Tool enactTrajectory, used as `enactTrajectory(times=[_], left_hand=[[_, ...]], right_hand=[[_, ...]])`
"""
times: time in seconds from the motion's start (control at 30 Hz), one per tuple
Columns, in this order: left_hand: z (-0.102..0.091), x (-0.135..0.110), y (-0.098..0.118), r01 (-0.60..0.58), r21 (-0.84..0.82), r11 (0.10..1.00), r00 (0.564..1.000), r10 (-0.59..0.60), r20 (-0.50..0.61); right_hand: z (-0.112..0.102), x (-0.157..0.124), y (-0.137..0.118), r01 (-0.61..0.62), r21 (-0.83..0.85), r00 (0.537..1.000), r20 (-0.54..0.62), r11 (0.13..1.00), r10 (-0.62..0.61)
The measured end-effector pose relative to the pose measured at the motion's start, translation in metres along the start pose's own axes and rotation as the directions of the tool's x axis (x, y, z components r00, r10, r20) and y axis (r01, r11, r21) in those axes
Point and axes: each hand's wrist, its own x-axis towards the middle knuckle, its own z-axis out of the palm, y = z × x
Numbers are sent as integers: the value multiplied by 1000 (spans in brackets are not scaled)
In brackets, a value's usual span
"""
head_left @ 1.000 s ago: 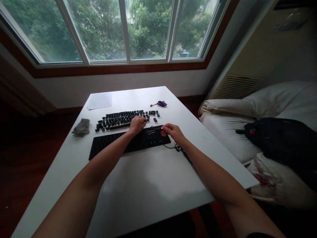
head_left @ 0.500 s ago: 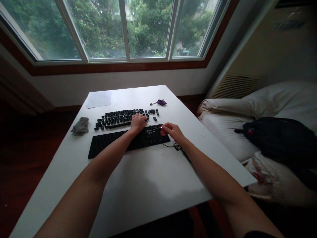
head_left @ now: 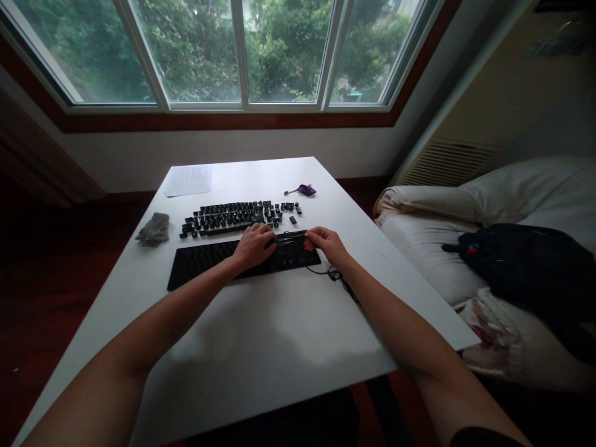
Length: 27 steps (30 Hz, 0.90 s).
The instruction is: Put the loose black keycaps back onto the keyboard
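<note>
A long black keyboard [head_left: 200, 264] lies across the white table [head_left: 261, 323]. My left hand [head_left: 254, 247] rests over its middle, thumb and fingers curled together around a dark spot too small to name. In my right hand [head_left: 323, 242], above the keyboard's right end, a wire keycap puller [head_left: 291, 239] with a reddish handle is pinched. Its thin metal wires point left towards my left fingertips. Just behind the keyboard, loose black keycaps [head_left: 223, 214] stand in rough rows. A single keycap [head_left: 293, 220] sits apart on the right.
A grey crumpled cloth [head_left: 153, 230] lies at the table's left edge. A sheet of paper [head_left: 189, 180] is at the back left, and a small brush with a purple part [head_left: 306, 190] at the back right. The coiled cable [head_left: 334, 274] runs beside my right forearm.
My left hand has come back from the loose keycaps onto the keyboard, close to the puller's wires. My right hand stays in nearly the same place, with the view shifted slightly.
</note>
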Motion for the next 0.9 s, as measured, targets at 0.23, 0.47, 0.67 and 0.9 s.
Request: enactTrajectory(times=[0.23,0.47,0.67,0.9], left_hand=[[-22,-82,-1,-177,33,984,971,169,170],[-25,-88,-17,-185,127,975,978,170,119],[-24,-81,-28,-194,136,971,979,183,90],[-21,-75,-34,-184,126,975,982,176,71]], right_hand=[[0,17,5,-6,106,995,-97,994,17],[10,19,-8,-19,122,996,-88,992,30],[10,23,-22,-24,106,999,-24,994,27],[17,31,-29,-1,38,1000,20,999,0]])
